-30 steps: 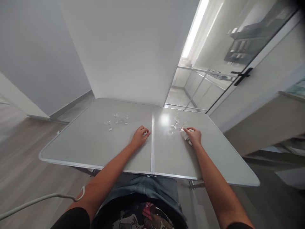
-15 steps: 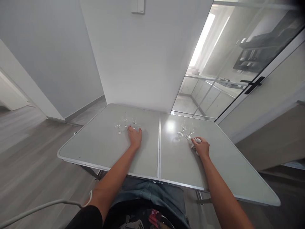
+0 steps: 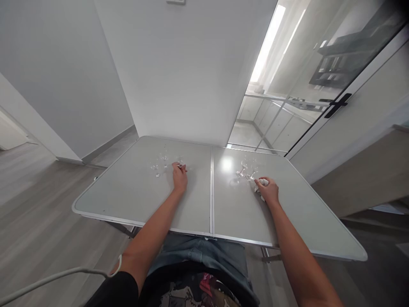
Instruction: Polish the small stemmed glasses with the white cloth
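My left hand (image 3: 180, 178) is closed around the lower part of a small clear stemmed glass (image 3: 180, 161) on the left half of the table. Just left of it stand two more clear glasses, one nearer me (image 3: 154, 167) and one farther back (image 3: 164, 157). On the right half, my right hand (image 3: 271, 190) grips a crumpled white cloth (image 3: 259, 187). Close to its fingertips are two clear stemmed glasses, the left one (image 3: 242, 171) and the right one (image 3: 251, 175). Their thin outlines are faint against the tabletop.
The pale folding table (image 3: 143, 200) has a metal rim and a centre seam (image 3: 211, 192). A white wall (image 3: 179, 85) rises behind it. At the right is a glass-panelled door with a black handle (image 3: 338, 105). A pale cable (image 3: 64, 273) runs to my left arm.
My left fingers have closed on the glass, where thumb and fingers were spread beside it before. My right hand still holds the cloth near the right glasses. The view has tilted slightly.
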Motion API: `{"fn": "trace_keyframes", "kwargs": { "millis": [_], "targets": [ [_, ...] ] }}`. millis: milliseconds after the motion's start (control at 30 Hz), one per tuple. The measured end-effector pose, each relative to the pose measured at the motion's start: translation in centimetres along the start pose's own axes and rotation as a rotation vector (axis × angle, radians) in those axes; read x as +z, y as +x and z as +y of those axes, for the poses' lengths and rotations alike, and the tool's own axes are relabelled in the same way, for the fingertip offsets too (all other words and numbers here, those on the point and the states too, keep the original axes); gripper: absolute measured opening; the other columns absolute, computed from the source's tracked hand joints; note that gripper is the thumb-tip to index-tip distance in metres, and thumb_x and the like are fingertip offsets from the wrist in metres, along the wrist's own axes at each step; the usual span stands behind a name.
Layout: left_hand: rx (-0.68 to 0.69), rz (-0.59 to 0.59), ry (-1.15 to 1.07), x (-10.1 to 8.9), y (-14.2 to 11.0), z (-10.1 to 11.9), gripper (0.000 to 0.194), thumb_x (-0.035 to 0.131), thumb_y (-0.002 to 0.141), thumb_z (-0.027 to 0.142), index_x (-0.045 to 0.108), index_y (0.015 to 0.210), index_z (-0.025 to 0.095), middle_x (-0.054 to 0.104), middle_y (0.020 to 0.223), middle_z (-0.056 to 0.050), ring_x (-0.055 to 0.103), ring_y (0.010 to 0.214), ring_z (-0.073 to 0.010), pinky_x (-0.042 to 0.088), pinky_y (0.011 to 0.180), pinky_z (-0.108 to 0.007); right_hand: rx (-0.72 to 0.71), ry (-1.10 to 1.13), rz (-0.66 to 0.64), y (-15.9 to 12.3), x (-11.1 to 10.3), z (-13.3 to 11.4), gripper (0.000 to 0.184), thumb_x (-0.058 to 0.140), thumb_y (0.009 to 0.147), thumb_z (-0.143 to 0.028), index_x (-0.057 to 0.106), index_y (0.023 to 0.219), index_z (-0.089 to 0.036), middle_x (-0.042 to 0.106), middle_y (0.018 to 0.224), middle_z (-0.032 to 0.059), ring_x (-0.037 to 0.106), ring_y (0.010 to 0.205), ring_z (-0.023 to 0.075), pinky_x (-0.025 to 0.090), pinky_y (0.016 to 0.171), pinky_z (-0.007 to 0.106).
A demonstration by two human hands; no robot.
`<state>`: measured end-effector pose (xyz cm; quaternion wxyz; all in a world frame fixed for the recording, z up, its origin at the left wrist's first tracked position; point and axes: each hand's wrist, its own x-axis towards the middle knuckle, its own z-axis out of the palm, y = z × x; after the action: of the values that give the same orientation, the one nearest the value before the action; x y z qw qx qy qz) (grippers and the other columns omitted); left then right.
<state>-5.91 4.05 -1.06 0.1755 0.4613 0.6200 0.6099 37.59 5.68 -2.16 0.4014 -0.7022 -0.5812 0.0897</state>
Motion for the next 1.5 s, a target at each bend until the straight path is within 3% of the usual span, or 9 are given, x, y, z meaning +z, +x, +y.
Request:
{"fn": "trace_keyframes", "kwargs": {
  "millis": [167,300,400,600,800,967,1067,1233,1500],
  "targets": [
    [0.179,-0.337,0.136,0.9,-1.9,1.4,0.022,0.049,0.100,0.034,0.048,0.120,0.025,0.066,0.089,-0.001,0.061,0.067,-0.0149,0.041,0.067,-0.027,-0.068,0.046,-0.285,-1.6,-2.9,0.6,0.057,0.068,0.070,-0.049,0.071,0.119,-0.021,0.057,0.117,0.0122,0.060,0.105,0.0269,0.045,0.101,0.044],
    [0.314,-0.483,0.326,1.3,-3.1,2.4,0.029,0.051,0.099,0.034,0.051,0.127,0.024,0.071,0.101,-0.005,0.068,0.082,-0.0196,0.041,0.068,-0.027,-0.010,0.048,-0.186,-4.9,-5.3,-0.1,0.051,0.066,0.071,-0.039,0.074,0.118,-0.019,0.052,0.103,0.0097,0.056,0.104,0.0279,0.045,0.102,0.048],
    [0.399,-0.568,0.416,1.2,-3.4,2.7,0.035,0.051,0.099,0.034,0.050,0.132,0.023,0.073,0.101,-0.006,0.070,0.090,-0.0224,0.041,0.068,-0.028,-0.026,0.118,-0.084,-7.9,-5.6,-3.4,0.051,0.065,0.077,-0.041,0.073,0.123,-0.023,0.047,0.101,0.0062,0.055,0.093,0.0226,0.047,0.098,0.045],
    [0.432,-0.649,0.414,0.6,-3.3,2.6,0.043,0.049,0.099,0.045,0.049,0.135,0.023,0.072,0.089,-0.003,0.069,0.085,-0.0221,0.044,0.070,-0.028,-0.060,0.710,-0.369,-9.2,-1.4,-13.3,0.053,0.062,0.075,-0.023,0.069,0.128,-0.029,0.063,0.100,0.0016,0.057,0.085,0.0172,0.048,0.078,0.032],
    [0.281,-0.583,0.113,0.2,-3.1,2.7,0.044,0.054,0.093,0.054,0.059,0.123,0.023,0.064,0.078,0.000,0.062,0.070,-0.0165,0.046,0.066,-0.027,0.253,1.327,-0.495,-5.2,3.7,-17.8,0.072,0.064,0.063,-0.012,0.060,0.132,-0.033,0.067,0.093,-0.0026,0.056,0.070,0.0130,0.044,0.057,0.023],
    [-0.106,-0.555,-0.355,1.3,-3.1,2.8,0.054,0.079,0.071,0.054,0.061,0.108,0.018,0.061,0.075,0.002,0.055,0.054,-0.0098,0.047,0.051,-0.023,0.326,1.565,-0.702,-5.8,6.4,-19.2,0.047,0.063,0.069,-0.022,0.064,0.116,-0.029,0.067,0.111,-0.0002,0.063,0.086,0.0187,0.054,0.064,0.029],
    [-0.195,-0.579,-0.395,1.8,-3.1,2.8,0.055,0.083,0.065,0.049,0.062,0.104,0.017,0.064,0.076,0.001,0.056,0.050,-0.0094,0.041,0.044,-0.020,0.285,1.580,-0.814,-7.1,7.1,-20.2,0.044,0.062,0.073,-0.028,0.063,0.117,-0.028,0.068,0.115,0.0010,0.065,0.090,0.0221,0.056,0.069,0.034],
    [-0.220,-0.522,-0.423,2.0,-3.3,3.1,0.047,0.082,0.064,0.041,0.063,0.099,0.017,0.060,0.066,0.004,0.053,0.045,-0.0085,0.032,0.038,-0.018,0.211,1.430,-0.793,-7.7,7.1,-20.6,0.036,0.069,0.080,-0.042,0.061,0.113,-0.027,0.068,0.100,0.0006,0.063,0.083,0.0187,0.053,0.068,0.030],
    [-0.155,-0.364,-0.542,1.2,-2.9,3.9,0.043,0.080,0.072,0.049,0.056,0.094,0.020,0.055,0.064,0.006,0.043,0.040,-0.0050,0.032,0.038,-0.018,0.231,1.320,-0.703,-7.8,7.8,-18.7,0.043,0.079,0.065,-0.028,0.037,0.069,-0.024,0.043,0.060,-0.0068,0.042,0.055,0.0113,0.036,0.050,0.023]
  ]
}}
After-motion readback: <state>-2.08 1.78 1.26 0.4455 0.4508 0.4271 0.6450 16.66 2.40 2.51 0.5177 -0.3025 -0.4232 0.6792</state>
